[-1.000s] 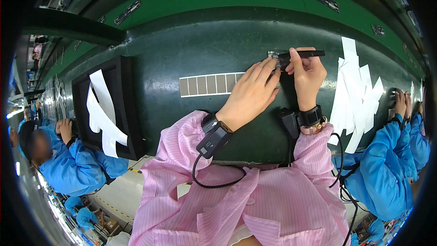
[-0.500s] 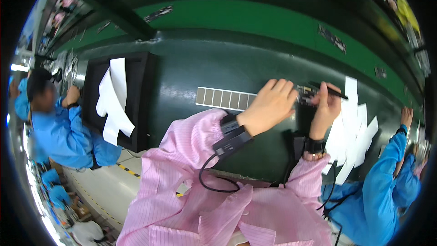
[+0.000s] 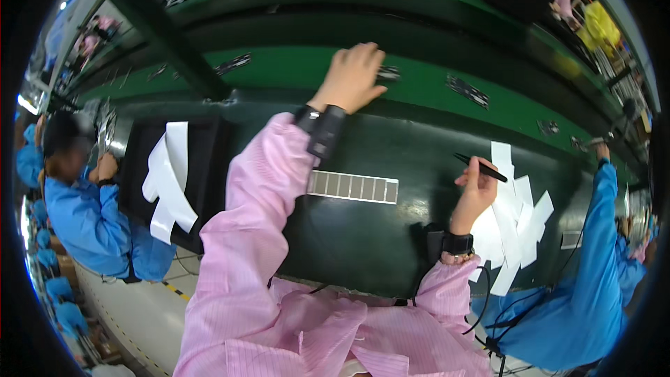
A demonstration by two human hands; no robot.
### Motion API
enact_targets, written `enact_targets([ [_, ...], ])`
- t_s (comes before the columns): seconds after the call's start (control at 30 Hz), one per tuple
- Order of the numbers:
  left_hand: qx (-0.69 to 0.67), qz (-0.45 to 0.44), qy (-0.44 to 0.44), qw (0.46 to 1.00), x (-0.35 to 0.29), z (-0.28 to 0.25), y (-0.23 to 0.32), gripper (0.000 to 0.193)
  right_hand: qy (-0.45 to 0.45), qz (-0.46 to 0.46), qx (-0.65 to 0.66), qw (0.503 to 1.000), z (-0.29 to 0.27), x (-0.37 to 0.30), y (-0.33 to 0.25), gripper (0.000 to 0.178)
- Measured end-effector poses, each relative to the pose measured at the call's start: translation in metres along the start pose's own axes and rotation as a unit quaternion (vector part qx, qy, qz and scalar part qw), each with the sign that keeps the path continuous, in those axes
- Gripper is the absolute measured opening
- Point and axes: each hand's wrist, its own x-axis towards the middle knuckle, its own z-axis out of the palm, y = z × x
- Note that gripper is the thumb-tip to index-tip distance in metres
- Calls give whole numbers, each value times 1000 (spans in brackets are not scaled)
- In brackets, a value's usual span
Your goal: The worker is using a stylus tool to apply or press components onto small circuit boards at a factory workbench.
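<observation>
My left hand (image 3: 352, 77) reaches out over the far green strip, thumb and fingers apart. Just beyond its fingers lies a small dark circuit board (image 3: 390, 72), partly hidden and blurred; contact cannot be made out. My right hand (image 3: 474, 199) is closed on a pair of black tweezers (image 3: 483, 167), whose tips point left above the bench. Between my arms, a white-edged strip of grey rectangular stickers (image 3: 354, 187) lies on the dark green bench, its left end next to my left sleeve.
White paper strips (image 3: 513, 220) are piled right of my right hand. A black tray (image 3: 143, 141) with white strips (image 3: 169, 174) stands left. More circuit boards (image 3: 467, 91) lie along the green strip (image 3: 426, 73). Co-workers in blue sit left and right.
My left hand has moved from beside my right hand to the far green strip. The board that was between my hands is gone from there. The tweezers stay in my right hand.
</observation>
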Motion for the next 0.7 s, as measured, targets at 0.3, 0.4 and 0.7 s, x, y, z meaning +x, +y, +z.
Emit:
enact_targets([
  [0.3,-156,45,-133,978,36,58,33,54,15,11,2,1000,-2,1,-6,13],
  [0.4,-247,41,-113,961,64,114,50,59,18,13,16,1000,-3,1,-7,13],
  [0.7,-258,71,-66,961,83,144,74,47,39,11,-15,999,-11,11,0,16],
])
